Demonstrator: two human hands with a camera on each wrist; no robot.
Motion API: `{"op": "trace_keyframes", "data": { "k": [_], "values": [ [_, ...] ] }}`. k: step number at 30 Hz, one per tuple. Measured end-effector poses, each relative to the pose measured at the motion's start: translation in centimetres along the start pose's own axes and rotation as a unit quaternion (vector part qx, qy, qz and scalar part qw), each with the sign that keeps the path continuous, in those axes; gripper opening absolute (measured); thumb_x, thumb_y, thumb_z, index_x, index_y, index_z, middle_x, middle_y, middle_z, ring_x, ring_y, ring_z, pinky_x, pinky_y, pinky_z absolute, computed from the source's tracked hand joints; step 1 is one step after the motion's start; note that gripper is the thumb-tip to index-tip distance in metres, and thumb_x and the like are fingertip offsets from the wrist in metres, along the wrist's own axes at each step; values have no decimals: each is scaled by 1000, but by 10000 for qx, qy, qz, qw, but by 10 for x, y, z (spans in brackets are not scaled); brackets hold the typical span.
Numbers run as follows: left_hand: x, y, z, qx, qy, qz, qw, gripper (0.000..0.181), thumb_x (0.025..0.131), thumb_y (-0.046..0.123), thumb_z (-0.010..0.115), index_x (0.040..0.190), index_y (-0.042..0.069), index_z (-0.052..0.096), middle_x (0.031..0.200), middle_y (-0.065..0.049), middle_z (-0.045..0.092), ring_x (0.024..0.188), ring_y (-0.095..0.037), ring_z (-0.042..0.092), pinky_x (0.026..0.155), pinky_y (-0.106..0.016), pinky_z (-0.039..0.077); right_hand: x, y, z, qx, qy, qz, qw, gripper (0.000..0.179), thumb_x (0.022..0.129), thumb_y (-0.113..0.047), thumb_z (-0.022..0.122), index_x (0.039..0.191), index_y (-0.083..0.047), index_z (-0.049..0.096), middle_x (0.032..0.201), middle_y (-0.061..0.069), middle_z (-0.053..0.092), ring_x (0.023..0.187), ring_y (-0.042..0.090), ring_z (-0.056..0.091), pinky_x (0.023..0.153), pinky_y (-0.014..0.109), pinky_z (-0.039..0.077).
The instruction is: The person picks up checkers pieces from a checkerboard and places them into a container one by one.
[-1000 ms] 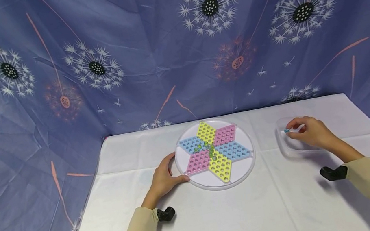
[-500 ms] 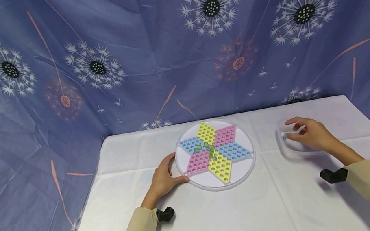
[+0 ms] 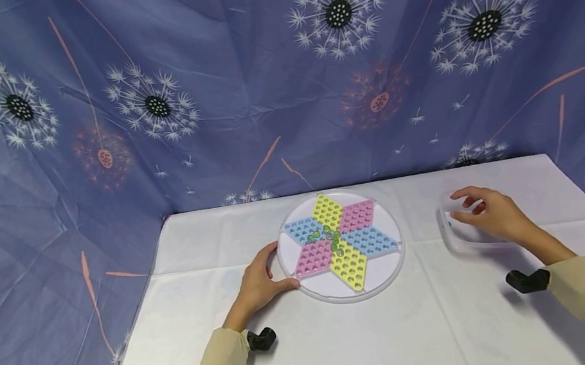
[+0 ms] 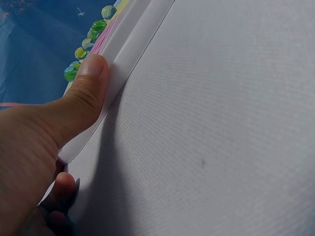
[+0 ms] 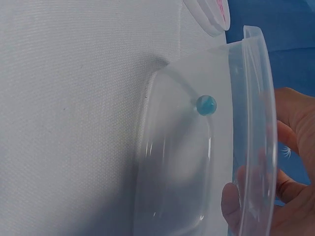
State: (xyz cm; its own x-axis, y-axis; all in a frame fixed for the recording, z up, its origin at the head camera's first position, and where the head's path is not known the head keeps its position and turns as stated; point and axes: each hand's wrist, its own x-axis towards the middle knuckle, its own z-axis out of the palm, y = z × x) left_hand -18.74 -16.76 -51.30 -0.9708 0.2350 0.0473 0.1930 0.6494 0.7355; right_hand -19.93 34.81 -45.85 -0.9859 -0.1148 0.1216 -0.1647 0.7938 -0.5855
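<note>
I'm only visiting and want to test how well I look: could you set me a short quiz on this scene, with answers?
1. Which hand touches the round board?
2. True or false: a teal marble lies in the clear container.
3. How many colours make up the points of the star? A two, B three, C four.

Key: 1. The left hand. 2. True. 3. B: yellow, pink and blue.

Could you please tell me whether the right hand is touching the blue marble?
Apart; the right wrist view shows the blue marble inside the container, with a gap separating it from the right hand.
</note>
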Motion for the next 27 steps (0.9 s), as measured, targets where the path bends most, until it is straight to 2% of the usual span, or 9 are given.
{"op": "trace_keyframes", "data": {
  "k": [11, 19, 27],
  "values": [
    [-1, -3, -1, -40, -2, -15, 10000, 106, 69, 34, 97, 156, 8, 43, 87, -6, 54, 71, -14, 44, 66, -29, 38, 5, -9, -3, -46, 147, -295, 9994, 40, 96, -28, 75, 130, -9, 67, 109, 19, 65, 90, 31, 63, 68, 32, 49],
    [-1, -3, -2, 16, -26, -22, 10000, 106, 69, 34, 97, 156, 9, 42, 87, -4, 53, 71, -14, 44, 67, -29, 38, 14, -28, -6, -35, 222, -625, 9978, 37, 96, -26, 75, 128, -10, 68, 109, 19, 66, 90, 32, 64, 69, 33, 49],
    [0, -2, -2, 10, -16, -33, 10000, 106, 69, 34, 97, 156, 9, 42, 86, -5, 53, 72, -14, 44, 68, -30, 38, 24, -46, -5, 35, 243, -737, 9970, 36, 96, -28, 75, 127, -12, 69, 109, 14, 65, 90, 31, 64, 69, 31, 50]
  ]
}}
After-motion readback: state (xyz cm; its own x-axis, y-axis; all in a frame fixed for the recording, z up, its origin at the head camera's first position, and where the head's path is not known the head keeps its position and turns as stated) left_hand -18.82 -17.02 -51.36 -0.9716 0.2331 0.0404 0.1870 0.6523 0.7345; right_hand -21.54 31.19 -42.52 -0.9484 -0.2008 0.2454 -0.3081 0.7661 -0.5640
